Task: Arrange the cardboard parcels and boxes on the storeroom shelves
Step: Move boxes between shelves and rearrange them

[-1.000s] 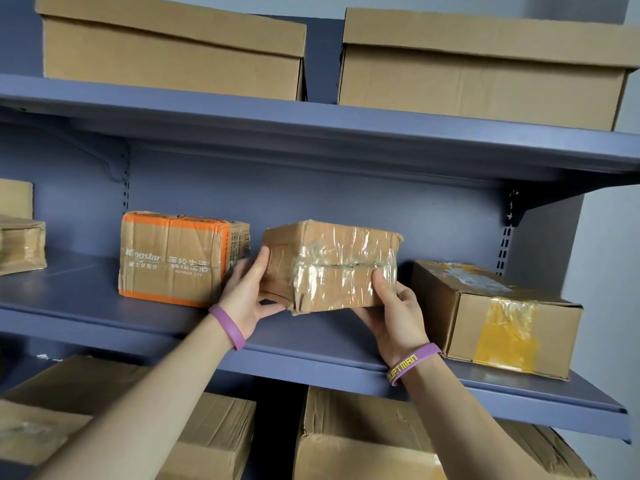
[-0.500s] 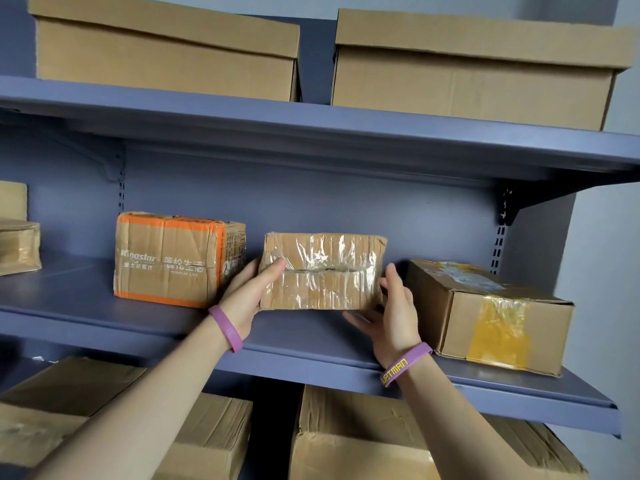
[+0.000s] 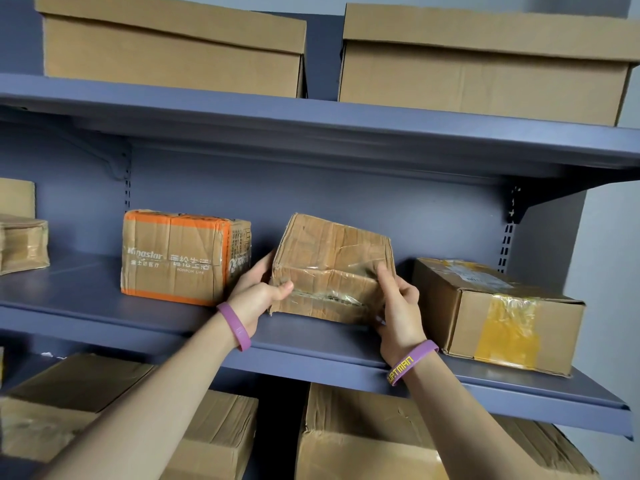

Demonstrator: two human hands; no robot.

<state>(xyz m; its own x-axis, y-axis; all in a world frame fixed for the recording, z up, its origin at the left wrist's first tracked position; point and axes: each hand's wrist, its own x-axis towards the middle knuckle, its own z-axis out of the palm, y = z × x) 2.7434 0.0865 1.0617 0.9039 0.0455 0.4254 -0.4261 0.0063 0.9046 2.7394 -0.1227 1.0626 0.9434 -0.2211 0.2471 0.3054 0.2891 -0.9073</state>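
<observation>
A small crumpled cardboard parcel (image 3: 332, 251) wrapped in clear tape sits tilted on the middle blue shelf (image 3: 104, 292), its near side tipped toward me. My left hand (image 3: 258, 292) grips its left end, thumb on the front face. My right hand (image 3: 398, 306) grips its right front corner, fingers curled over the taped edge. It lies between an orange-taped printed box (image 3: 173, 258) on the left and a yellow-taped box (image 3: 498, 313) on the right.
Two large lidded cartons (image 3: 173, 50) (image 3: 485, 67) stand on the top shelf. More parcels (image 3: 20, 244) sit at the far left of the middle shelf. Large boxes (image 3: 363, 441) fill the shelf below. A shelf bracket (image 3: 516, 209) hangs at the right rear.
The parcel was held up in front of the shelf, then set down and turned; its top now tips toward me. Both hands shifted from its sides to its front edge.
</observation>
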